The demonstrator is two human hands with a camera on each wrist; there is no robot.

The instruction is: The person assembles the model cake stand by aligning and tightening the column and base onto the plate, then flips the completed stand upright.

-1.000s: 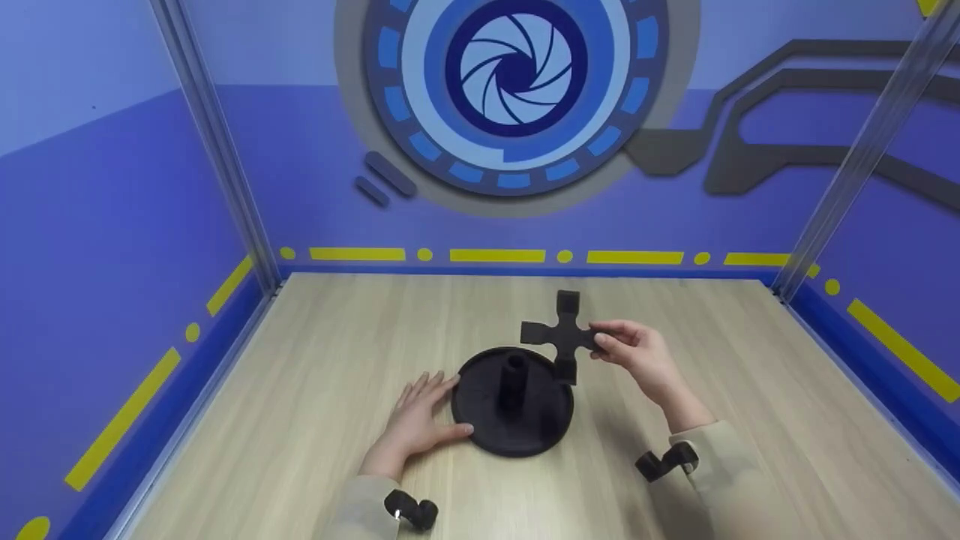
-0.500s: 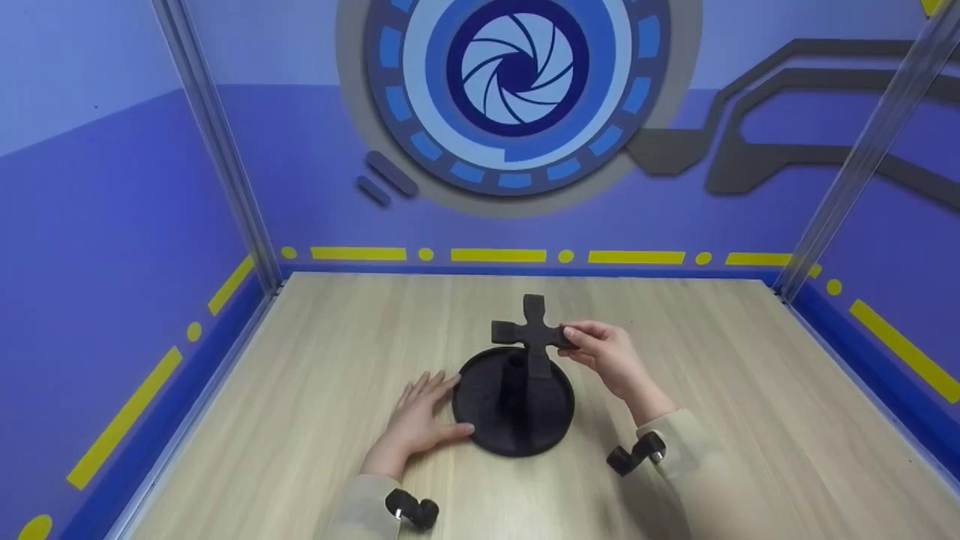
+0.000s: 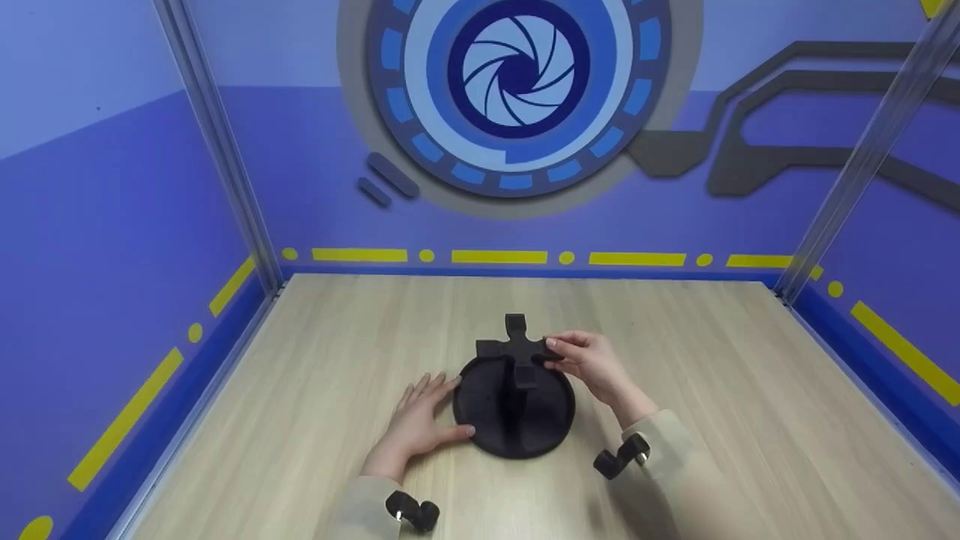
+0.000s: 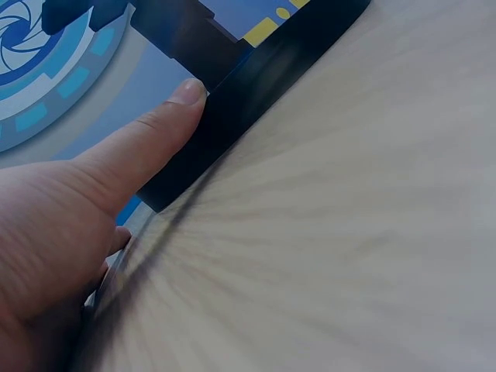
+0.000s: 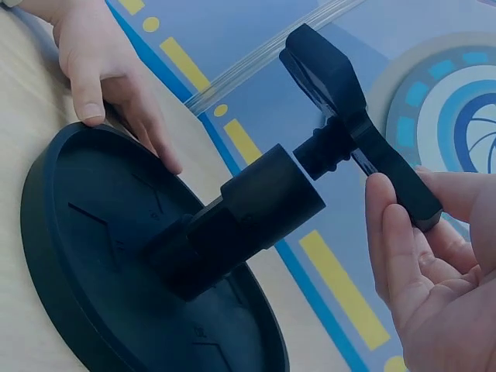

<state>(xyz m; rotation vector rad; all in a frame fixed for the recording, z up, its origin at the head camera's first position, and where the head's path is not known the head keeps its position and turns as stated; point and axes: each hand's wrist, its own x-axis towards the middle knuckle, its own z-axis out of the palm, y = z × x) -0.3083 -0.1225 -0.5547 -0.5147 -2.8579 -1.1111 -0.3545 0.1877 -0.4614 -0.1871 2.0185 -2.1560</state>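
A round black base (image 3: 484, 416) with a raised rim lies on the table, and a post (image 5: 260, 201) rises from its middle. My left hand (image 3: 414, 429) rests at the base's left side, fingers spread and thumb touching the rim. With thumb and fingers, my right hand (image 3: 592, 367) pinches one arm of a black four-armed cross piece (image 3: 516, 347) above the post. In the right wrist view, a short ribbed stem (image 5: 324, 147) under the cross lines up with the post's top end; whether its tip is inside the post I cannot tell.
The wooden table (image 3: 337, 337) is bounded by blue panels with yellow dashes and metal corner rails. Each sleeve cuff carries a black wrist mount; the right wrist mount (image 3: 621, 456) hangs above the table.
My right hand has carried the cross piece left and then down, from beside the base to over the post. The left hand and the base have stayed in place.
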